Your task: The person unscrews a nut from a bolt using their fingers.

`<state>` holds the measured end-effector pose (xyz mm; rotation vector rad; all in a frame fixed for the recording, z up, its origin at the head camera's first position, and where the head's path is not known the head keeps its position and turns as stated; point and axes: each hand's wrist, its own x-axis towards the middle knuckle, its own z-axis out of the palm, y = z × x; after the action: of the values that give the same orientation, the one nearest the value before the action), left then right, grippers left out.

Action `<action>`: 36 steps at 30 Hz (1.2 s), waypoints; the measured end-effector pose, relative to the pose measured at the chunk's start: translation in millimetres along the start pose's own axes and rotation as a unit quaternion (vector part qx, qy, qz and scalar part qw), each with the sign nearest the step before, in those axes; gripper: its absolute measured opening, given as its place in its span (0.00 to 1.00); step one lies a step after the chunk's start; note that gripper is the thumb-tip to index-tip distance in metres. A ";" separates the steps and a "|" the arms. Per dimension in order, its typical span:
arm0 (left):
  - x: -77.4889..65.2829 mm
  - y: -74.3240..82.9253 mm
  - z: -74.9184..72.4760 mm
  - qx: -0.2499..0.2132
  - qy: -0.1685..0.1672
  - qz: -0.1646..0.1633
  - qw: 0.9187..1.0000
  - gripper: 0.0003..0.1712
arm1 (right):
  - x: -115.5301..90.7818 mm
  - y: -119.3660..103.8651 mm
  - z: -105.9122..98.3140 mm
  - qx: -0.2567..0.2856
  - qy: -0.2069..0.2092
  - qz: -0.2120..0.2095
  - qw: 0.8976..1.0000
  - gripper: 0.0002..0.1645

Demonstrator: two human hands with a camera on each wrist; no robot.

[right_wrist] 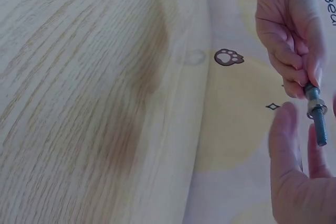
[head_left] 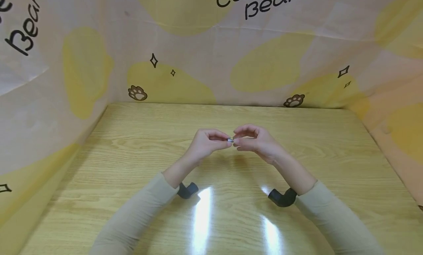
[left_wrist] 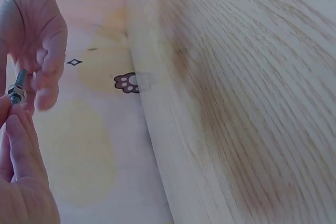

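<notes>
Threaded metal bolt, ring-shaped nut apparently around it, between left hand, right hand, above wood-grain worktop; printed sheet behind.

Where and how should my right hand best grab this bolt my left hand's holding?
Probably by the bolt's exposed threaded end, pinched between thumb and fingertips, coming from the right. The left hand already grips the opposite end, and the nut sits partway along, leaving that slim shank jutting toward the right hand, whose fingers are parted around it.
</notes>
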<state>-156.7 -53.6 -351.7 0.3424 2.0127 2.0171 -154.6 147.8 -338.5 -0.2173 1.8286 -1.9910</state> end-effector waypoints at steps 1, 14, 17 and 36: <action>0.2 -0.1 0.1 0.000 -0.001 0.001 1.000 0.11 | 0.1 -0.6 0.9 0.006 0.003 0.008 1.000 0.09; 0.7 -0.8 1.4 -0.003 -0.006 -0.003 1.000 0.12 | -0.9 -1.1 0.3 0.001 0.002 0.005 1.000 0.13; 0.9 -1.8 1.6 -0.007 -0.006 -0.004 1.000 0.11 | 0.2 -0.7 1.6 0.011 0.002 0.018 1.000 0.05; 0.1 -0.7 1.0 -0.005 -0.013 -0.005 1.000 0.13 | -1.0 -1.1 1.9 0.008 0.006 0.028 1.000 0.04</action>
<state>-156.4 -52.6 -352.5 0.3539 1.9854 2.0047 -153.2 146.5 -337.1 -0.1490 1.8053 -1.9713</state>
